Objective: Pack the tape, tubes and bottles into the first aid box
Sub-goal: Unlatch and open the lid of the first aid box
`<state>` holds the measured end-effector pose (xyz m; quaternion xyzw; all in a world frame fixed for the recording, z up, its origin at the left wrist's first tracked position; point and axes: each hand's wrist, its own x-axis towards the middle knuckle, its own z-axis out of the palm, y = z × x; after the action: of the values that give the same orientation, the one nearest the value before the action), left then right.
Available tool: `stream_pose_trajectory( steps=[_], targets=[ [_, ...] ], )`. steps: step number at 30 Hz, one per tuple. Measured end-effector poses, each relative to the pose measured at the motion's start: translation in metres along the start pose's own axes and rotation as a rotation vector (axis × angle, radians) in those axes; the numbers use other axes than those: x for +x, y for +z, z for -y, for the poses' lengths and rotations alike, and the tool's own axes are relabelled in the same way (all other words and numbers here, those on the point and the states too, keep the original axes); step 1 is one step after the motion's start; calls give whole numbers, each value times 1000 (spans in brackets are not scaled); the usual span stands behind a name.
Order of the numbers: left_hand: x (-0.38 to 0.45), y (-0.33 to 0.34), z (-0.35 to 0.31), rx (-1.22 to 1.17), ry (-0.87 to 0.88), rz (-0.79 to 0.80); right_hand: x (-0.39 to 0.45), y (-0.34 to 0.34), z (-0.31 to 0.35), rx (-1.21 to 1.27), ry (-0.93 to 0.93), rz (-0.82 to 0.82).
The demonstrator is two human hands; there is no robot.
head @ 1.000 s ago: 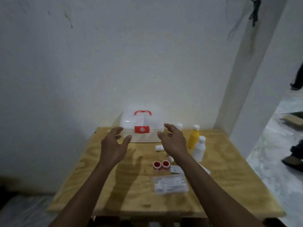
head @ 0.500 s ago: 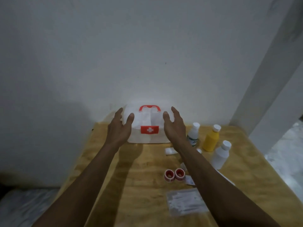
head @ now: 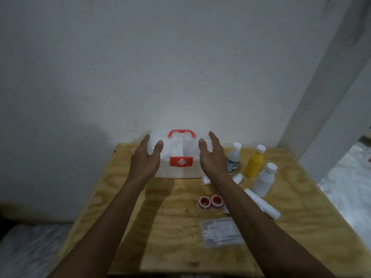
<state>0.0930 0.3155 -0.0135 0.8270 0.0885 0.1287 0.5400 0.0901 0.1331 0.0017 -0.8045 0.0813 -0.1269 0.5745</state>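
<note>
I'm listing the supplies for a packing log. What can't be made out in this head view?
- First aid box: lid shut, contents hidden; sides covered by the left hand and right hand.
- Green-labelled bottle: print too small and blurred.
- Clear packet: contents blurred.
- Small tube: partly behind the right forearm.

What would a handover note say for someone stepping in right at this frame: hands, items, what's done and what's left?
Left hand and right hand: both open and empty, one at each side of the first aid box; contact with it is unclear.
Box: lid shut, at the back of the wooden table.
Right of the box: three bottles, one with a green label, one yellow, one plain white.
Two red tape rolls lie mid-table, a long white tube right of them, a clear packet nearer the front.
Done: nothing packed.
Left: open the box, pack the tape, tubes and bottles.
</note>
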Motion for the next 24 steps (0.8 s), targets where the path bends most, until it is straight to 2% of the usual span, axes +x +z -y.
stream_pose_trajectory(
  steps=[8, 10, 13, 15, 20, 24],
  targets=[
    [-24, -9, 0, 32, -5, -30, -27, -6, 5, -30, 8, 28],
    [-26, -8, -6, 95, 8, -57, -36, -5, 10, -65, -3, -55],
    [-19, -5, -21, 230, 94, -80, -58, 6, 22, 27, -18, -308],
    [-9, -2, -27, 321, 157, -47, -74, 18, 30, 174, 90, -384],
    [6, 6, -25, 501, 184, 41, -87, 48, 41, 488, 511, -327],
    [6, 6, -22, 519, 147, 49, -82, 56, 38, 540, 564, -373]
  ],
)
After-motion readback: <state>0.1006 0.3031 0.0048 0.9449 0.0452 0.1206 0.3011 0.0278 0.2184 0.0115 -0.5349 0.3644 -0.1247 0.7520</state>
